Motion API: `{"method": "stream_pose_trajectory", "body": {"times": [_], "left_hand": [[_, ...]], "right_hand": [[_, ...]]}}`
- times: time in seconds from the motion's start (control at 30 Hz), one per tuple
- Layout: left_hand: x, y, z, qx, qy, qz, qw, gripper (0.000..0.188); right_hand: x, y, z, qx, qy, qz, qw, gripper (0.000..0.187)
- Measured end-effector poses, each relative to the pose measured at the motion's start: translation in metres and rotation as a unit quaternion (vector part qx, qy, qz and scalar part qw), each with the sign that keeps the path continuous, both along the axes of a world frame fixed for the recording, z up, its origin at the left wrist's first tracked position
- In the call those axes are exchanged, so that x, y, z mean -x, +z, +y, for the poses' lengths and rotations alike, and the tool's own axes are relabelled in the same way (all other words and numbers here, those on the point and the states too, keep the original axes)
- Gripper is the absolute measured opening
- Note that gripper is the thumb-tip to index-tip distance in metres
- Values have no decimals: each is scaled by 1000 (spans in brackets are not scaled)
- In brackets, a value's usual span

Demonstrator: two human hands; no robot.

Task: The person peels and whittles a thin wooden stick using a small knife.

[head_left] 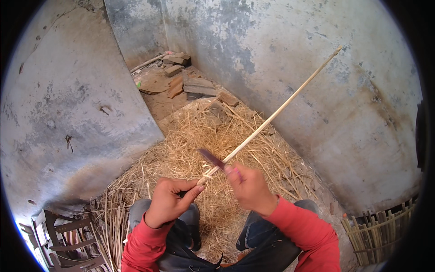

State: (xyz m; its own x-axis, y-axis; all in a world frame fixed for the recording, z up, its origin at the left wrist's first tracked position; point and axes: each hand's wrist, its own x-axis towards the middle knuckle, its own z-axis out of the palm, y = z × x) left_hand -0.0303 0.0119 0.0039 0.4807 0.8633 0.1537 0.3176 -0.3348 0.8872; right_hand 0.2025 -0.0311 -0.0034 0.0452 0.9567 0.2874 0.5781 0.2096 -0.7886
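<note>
Over a heap of dry straw [190, 149] between stained plaster walls [68, 127], a long bamboo strip [276, 113] runs on a slant — near end low at the hands, far tip high toward the upper right wall; the left hand [170, 201] is closed around the strip's near end, thumb pressed along it; the right hand [247, 186] is curled on a knife handle just beside, its dark blade [210, 157] laid against the strip and pointing up-left; most of the strip lies beyond both grips — a woven bamboo basket [378, 231] stands lower right.
</note>
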Motion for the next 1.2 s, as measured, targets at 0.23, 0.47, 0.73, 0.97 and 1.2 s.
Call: {"method": "stream_pose_trajectory", "body": {"times": [0.23,0.47,0.73,0.97,1.2], "left_hand": [[4,9,1,7,-13,24,1000,16],[10,3,0,24,-51,7,998,16],[2,12,-3,35,-47,52,997,16],[4,6,-3,53,-37,45,997,18],[3,10,-5,68,-23,52,996,20]], "right_hand": [[-70,8,33,-82,-177,74,978,48],[-107,1,41,-77,-219,113,966,48],[-30,-4,15,-48,-101,21,993,38],[-16,-12,12,-58,-65,23,996,36],[-8,-13,8,-35,-54,34,997,36]]}}
